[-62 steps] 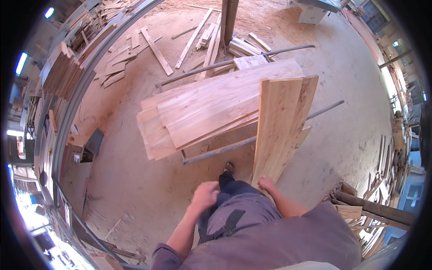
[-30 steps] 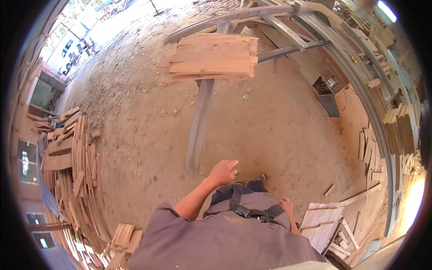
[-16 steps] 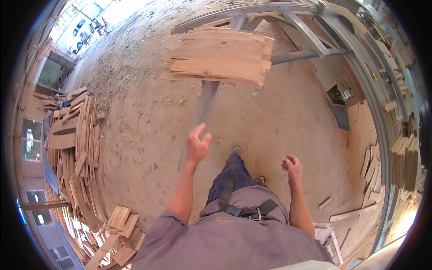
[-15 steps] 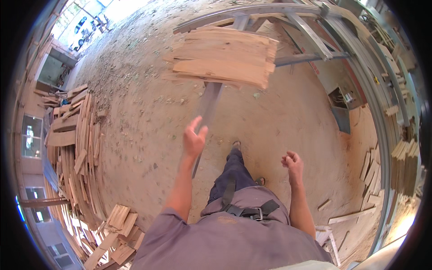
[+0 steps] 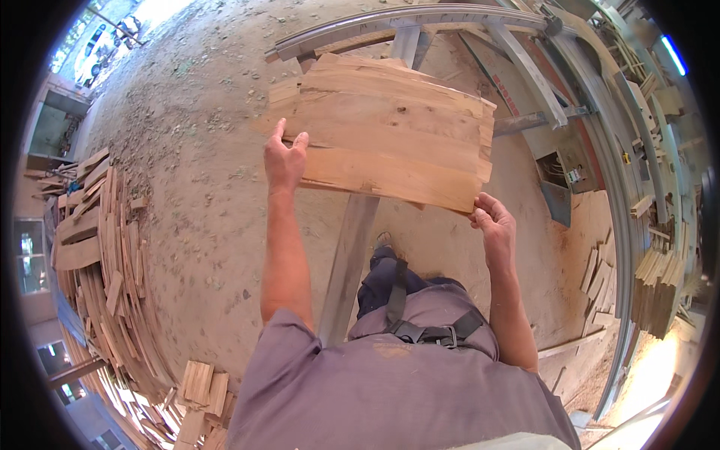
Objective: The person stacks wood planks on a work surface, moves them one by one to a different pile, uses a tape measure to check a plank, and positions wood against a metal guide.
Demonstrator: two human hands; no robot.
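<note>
A stack of thin wooden boards with uneven ends lies across a metal frame in front of me. My left hand is at the stack's left end, its thumb and forefinger spread over the edge and the other fingers not clearly seen. At the near right corner, my right hand has its fingers closed on the edge of the nearest board. A grey metal beam runs from beneath the stack toward me, along the left side of my legs.
Metal rails and cross bars stand behind the boards and curve down the right side. A large pile of cut planks lies at left, with short offcuts nearer me. More stacked slats are at right. The ground is dirt.
I have stepped closer to the boards. Both hands have moved forward to the stack, the left to its left end; the right, formerly away from it, has closed on the near right corner.
</note>
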